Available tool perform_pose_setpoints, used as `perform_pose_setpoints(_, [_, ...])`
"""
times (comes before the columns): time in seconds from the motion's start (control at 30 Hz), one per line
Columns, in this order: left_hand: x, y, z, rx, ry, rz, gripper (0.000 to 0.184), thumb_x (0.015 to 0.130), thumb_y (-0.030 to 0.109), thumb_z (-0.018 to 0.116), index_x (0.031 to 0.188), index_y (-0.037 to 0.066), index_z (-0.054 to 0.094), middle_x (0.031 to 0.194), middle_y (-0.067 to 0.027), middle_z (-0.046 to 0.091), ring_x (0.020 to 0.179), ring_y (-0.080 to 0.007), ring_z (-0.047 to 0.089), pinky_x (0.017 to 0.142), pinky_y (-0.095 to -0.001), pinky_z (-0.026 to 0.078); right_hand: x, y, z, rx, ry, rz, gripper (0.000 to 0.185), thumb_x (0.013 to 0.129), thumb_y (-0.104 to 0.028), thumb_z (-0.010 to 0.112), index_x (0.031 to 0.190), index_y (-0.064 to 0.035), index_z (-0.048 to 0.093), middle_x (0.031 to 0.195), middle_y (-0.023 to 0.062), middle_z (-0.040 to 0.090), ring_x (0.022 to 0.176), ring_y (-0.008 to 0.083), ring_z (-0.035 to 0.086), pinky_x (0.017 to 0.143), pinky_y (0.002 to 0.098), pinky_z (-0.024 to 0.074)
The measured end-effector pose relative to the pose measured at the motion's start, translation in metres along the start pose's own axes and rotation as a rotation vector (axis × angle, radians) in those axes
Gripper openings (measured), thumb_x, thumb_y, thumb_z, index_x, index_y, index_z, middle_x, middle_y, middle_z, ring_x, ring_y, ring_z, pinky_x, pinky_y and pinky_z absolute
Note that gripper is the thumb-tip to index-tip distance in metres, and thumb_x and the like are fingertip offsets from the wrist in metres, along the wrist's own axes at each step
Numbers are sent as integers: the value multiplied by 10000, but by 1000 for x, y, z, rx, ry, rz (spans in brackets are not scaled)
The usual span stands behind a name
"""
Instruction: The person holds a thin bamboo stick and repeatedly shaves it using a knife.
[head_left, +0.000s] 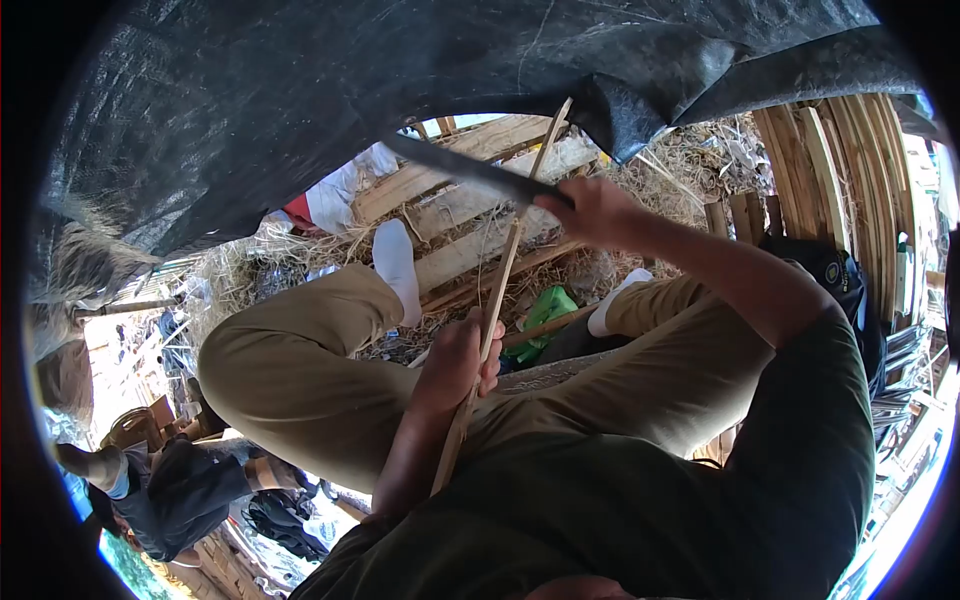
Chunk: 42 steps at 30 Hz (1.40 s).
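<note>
A long thin wooden strip [512, 245] stands slanted between my knees, its lower end near my belly and its top below the dark sheet. My left hand [462, 362] is wrapped round its lower part. Above it, my right hand [597, 213] grips the dark handle of a long blade [465, 168]. The blade points to the upper left and crosses the strip, close to it or touching; which of the two I cannot tell. Part of the blade is blurred.
A dark plastic sheet [270, 110] hangs overhead. Wooden slats [470, 210] lie over straw, with a green bag [548, 318] between my feet. Planks [850, 170] and a black bag [835, 275] are at the right. Another person's legs [190, 490] show at the lower left.
</note>
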<state>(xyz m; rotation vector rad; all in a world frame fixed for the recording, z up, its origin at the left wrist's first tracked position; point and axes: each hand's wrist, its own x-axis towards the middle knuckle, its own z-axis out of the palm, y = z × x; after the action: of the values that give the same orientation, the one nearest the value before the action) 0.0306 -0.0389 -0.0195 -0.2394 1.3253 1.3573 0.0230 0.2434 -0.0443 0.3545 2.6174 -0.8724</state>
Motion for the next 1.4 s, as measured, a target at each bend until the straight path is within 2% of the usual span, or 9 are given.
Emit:
perform_pose_setpoints(0.23, [-2, 4, 4, 34, -21, 13, 417, 1054, 375, 304, 904, 56, 526, 535, -17, 436, 393, -114, 421, 392, -276, 370, -19, -28, 1, 55, -59, 30, 495, 1020, -424, 496, 818, -3, 659, 648, 163, 636, 583, 272, 654, 570, 440, 494])
perform_pose_setpoints(0.27, [-3, 3, 4, 24, -13, 18, 415, 1053, 373, 305, 904, 55, 526, 536, -17, 437, 394, -113, 421, 392, -276, 370, -22, -13, 25, 3, 130, -330, 499, 1021, -431, 492, 846, 7, 656, 650, 159, 641, 587, 266, 656, 589, 444, 497])
perform_pose_setpoints(0.53, [-13, 12, 7, 0, 28, -15, 423, 1061, 397, 323, 910, 60, 530, 548, -11, 433, 408, -105, 413, 398, -275, 364, 9, 5, -21, 110, 54, 137, 492, 1027, -431, 490, 870, 0, 667, 606, 103, 627, 511, 205, 613, 478, 394, 473])
perform_pose_setpoints(0.77, [-11, 9, 6, 3, 5, 74, 445, 1056, 416, 318, 896, 58, 529, 535, -10, 419, 406, -107, 404, 397, -279, 358, -24, -21, 0, 106, 80, -309, 431, 1030, -354, 502, 843, 12, 632, 602, 135, 636, 502, 282, 627, 457, 428, 453])
perform_pose_setpoints(0.9, [-13, 12, 8, 8, 1, 58, 447, 1055, 414, 316, 896, 54, 528, 525, -15, 418, 399, -114, 405, 396, -283, 356, -1, -3, -9, 75, 194, -18, 428, 1023, -359, 524, 841, 13, 631, 580, 139, 617, 480, 278, 612, 436, 425, 427])
perform_pose_setpoints(1.1, [-8, 6, 3, 27, -5, 80, 395, 1044, 368, 336, 903, 51, 525, 522, -25, 419, 395, -126, 407, 396, -291, 356, -42, -33, 19, 188, 111, -339, 405, 1017, -350, 539, 847, 5, 636, 573, 148, 609, 472, 297, 600, 438, 432, 426])
perform_pose_setpoints(1.2, [-9, 5, 3, 14, -17, 80, 382, 1041, 356, 336, 914, 50, 528, 527, -32, 425, 396, -127, 408, 398, -294, 359, -10, 1, 6, -118, 296, -423, 388, 1015, -341, 544, 847, -6, 644, 575, 145, 613, 480, 304, 613, 439, 436, 431])
perform_pose_setpoints(1.3, [-13, 9, 7, 9, -18, 60, 371, 1039, 337, 332, 922, 48, 532, 536, -39, 440, 397, -127, 411, 400, -294, 364, -1, 8, -8, 40, 257, -25, 406, 1022, -366, 520, 857, -20, 654, 563, 137, 604, 482, 307, 617, 448, 438, 453])
perform_pose_setpoints(1.4, [-8, 8, 5, 33, -16, 93, 354, 1033, 309, 324, 924, 45, 534, 545, -41, 452, 405, -128, 419, 400, -290, 370, -45, -38, 17, 42, 57, -173, 437, 1021, -393, 512, 856, -15, 655, 558, 143, 603, 492, 304, 630, 462, 448, 469])
